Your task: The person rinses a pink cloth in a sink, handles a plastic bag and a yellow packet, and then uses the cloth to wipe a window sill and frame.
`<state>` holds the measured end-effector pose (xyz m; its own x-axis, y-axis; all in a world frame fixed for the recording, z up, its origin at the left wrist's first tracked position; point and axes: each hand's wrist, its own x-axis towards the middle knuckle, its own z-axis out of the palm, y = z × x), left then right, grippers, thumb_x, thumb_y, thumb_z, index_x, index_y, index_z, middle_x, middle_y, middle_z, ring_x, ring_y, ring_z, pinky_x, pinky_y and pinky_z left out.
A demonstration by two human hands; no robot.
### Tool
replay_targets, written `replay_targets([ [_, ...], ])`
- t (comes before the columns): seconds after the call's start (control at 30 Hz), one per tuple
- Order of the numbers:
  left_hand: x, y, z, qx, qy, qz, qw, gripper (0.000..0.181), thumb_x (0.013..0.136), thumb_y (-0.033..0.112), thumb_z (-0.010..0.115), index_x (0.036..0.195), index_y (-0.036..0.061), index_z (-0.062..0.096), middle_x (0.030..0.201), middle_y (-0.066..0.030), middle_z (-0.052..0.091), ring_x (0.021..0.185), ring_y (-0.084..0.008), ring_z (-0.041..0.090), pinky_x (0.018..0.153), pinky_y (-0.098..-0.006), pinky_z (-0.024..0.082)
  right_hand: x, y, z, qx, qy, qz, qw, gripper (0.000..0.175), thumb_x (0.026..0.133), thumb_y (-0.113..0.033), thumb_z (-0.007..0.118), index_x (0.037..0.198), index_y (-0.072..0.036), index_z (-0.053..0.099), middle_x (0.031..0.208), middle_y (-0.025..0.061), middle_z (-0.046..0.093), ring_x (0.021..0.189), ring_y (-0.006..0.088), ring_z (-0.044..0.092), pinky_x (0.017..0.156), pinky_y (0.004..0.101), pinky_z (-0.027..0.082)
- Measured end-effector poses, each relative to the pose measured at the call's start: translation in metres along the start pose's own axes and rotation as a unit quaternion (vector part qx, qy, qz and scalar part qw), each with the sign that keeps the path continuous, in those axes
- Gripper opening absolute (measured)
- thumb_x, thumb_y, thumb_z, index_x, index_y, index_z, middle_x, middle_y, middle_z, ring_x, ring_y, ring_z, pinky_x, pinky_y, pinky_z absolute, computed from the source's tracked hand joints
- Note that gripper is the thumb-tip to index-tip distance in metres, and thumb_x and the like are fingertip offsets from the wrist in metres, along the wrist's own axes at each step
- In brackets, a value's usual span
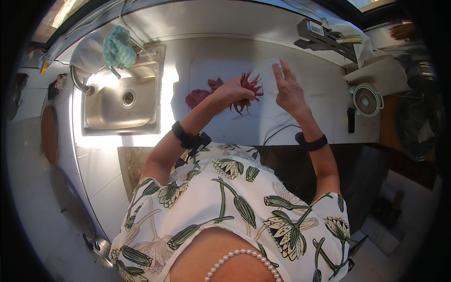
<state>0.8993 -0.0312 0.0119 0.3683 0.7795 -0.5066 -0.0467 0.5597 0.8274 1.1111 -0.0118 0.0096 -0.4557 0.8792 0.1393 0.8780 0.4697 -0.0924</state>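
A bunch of dried red chilies [251,84] sticks out of my left hand [232,92], whose fingers are closed around it above the light countertop. Beside the left wrist lies a dark red bundle [197,98], perhaps a bag or cloth; its kind cannot be told. My right hand [289,90] is raised to the right of the chilies, fingers extended. A clear plastic bag [269,68] hangs at its fingertips and spreads towards the chilies, its edges hard to make out. It appears caught between the fingers.
To the left is a stainless steel sink [121,116] with a faucet [79,83] and a green cloth [118,46] above it. On the right stand a small fan [367,99] and a black object [351,120]. A grey rack [327,38] is on the back wall. A black cable [280,131] crosses the counter's front edge.
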Motion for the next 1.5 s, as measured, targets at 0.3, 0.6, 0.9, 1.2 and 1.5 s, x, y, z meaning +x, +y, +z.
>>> replay_targets([
  [0.3, 0.001, 0.005, -0.022, -0.079, 0.018, 0.04, 0.996, 0.015, 0.071, 0.006, 0.065, 0.084, -0.0019, 0.061, 0.069, -0.0096, 0.062, 0.056, -0.0132, 0.058, 0.049, -0.0218, 0.046, 0.001, -0.002, 0.019, 0.08, -0.053, -0.003, 0.995, 0.085, 0.06, 0.007, 0.053, 0.138, -0.006, 0.023, 0.145, 0.0193, 0.015, 0.122, 0.0394, 0.035, 0.082, 0.0455, 0.045],
  [0.6, -0.016, 0.018, -0.041, -0.296, 0.054, 0.042, 0.953, 0.01, 0.074, 0.005, 0.063, 0.078, 0.0031, 0.054, 0.065, -0.0069, 0.058, 0.058, -0.0114, 0.057, 0.043, -0.0209, 0.043, -0.003, -0.006, 0.026, 0.169, 0.012, 0.038, 0.985, 0.08, 0.06, 0.008, 0.047, 0.137, -0.003, 0.026, 0.143, 0.0233, 0.017, 0.116, 0.0421, 0.04, 0.089, 0.0451, 0.043],
  [0.9, -0.034, 0.027, -0.039, -0.235, 0.061, 0.068, 0.968, 0.017, 0.075, 0.007, 0.063, 0.09, 0.0004, 0.059, 0.073, -0.0089, 0.062, 0.057, -0.0104, 0.058, 0.047, -0.0204, 0.047, 0.011, -0.013, 0.007, 0.066, 0.171, 0.063, 0.981, 0.062, 0.065, 0.008, 0.052, 0.126, 0.002, 0.04, 0.126, 0.0222, 0.039, 0.099, 0.038, 0.051, 0.074, 0.0385, 0.049],
  [1.2, -0.014, 0.015, -0.034, -0.417, 0.107, 0.074, 0.9, 0.012, 0.075, 0.007, 0.064, 0.083, 0.0029, 0.055, 0.077, -0.0099, 0.061, 0.059, -0.0127, 0.058, 0.045, -0.0184, 0.045, 0.024, -0.023, 0.013, 0.534, 0.23, 0.212, 0.785, 0.034, 0.08, 0.001, 0.06, 0.113, 0.003, 0.055, 0.101, 0.0061, 0.057, 0.058, 0.0087, 0.055, 0.051, 0.0206, 0.045],
  [1.5, -0.023, -0.009, -0.029, -0.479, -0.108, 0.067, 0.869, 0.035, 0.079, 0.008, 0.057, 0.112, -0.0022, 0.049, 0.075, -0.0057, 0.055, 0.064, -0.0121, 0.052, 0.049, -0.0225, 0.042, 0.032, 0.003, 0.023, 0.903, 0.208, 0.213, 0.31, 0.028, 0.087, -0.01, 0.053, 0.111, 0.004, 0.053, 0.101, 0.0133, 0.059, 0.082, 0.0222, 0.06, 0.07, 0.0334, 0.051],
])
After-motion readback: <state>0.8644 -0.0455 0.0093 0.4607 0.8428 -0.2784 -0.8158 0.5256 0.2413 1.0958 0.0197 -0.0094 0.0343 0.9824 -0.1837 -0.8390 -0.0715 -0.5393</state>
